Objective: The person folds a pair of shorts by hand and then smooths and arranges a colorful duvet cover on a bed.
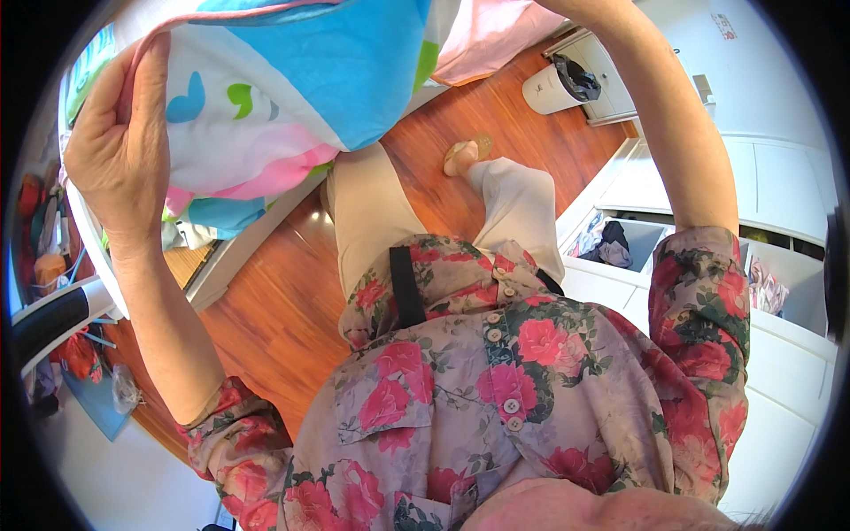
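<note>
Raised at the upper left, my left hand [128, 133] is closed around the pink-trimmed edge of a quilt [345, 62]. Its fabric is patterned in white, blue, pink and green and hangs in a broad sheet in front of my legs. My right forearm [668, 106] stretches up to the top edge of the picture, where the hand itself is cut off. Beneath the hanging quilt, part of a bed frame [232, 270] shows with a wooden slat surface.
A white bin [551, 90] with a black liner stands on the wood floor [283, 327] at the upper right. Open white drawers [611, 270] holding clothes jut out on the right. Bags and assorted items [75, 354] crowd the far left, beside a white rail with a black section.
</note>
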Action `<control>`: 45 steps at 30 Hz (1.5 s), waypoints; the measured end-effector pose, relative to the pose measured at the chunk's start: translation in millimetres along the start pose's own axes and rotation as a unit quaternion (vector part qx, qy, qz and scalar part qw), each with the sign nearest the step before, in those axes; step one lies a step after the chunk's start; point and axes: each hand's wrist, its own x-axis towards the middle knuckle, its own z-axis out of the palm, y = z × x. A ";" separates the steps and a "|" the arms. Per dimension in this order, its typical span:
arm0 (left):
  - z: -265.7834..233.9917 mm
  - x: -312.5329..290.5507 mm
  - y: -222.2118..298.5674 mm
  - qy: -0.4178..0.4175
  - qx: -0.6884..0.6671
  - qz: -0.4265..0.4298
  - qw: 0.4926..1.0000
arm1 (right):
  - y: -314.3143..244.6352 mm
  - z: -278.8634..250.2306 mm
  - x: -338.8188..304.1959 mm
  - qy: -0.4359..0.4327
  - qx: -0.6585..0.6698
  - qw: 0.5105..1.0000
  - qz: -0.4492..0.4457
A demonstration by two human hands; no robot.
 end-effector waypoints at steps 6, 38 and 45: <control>1.0 -7.8 -1.7 -0.036 0.025 -0.012 0.999 | 1.2 6.5 4.2 -0.079 -0.044 0.995 0.050; 18.7 48.1 16.6 -0.009 0.111 0.152 0.982 | 60.3 -68.5 12.1 0.440 -0.478 0.759 -0.040; -12.0 67.0 34.9 -0.048 0.096 0.069 0.992 | 90.7 -85.4 10.6 0.359 -0.378 0.853 0.031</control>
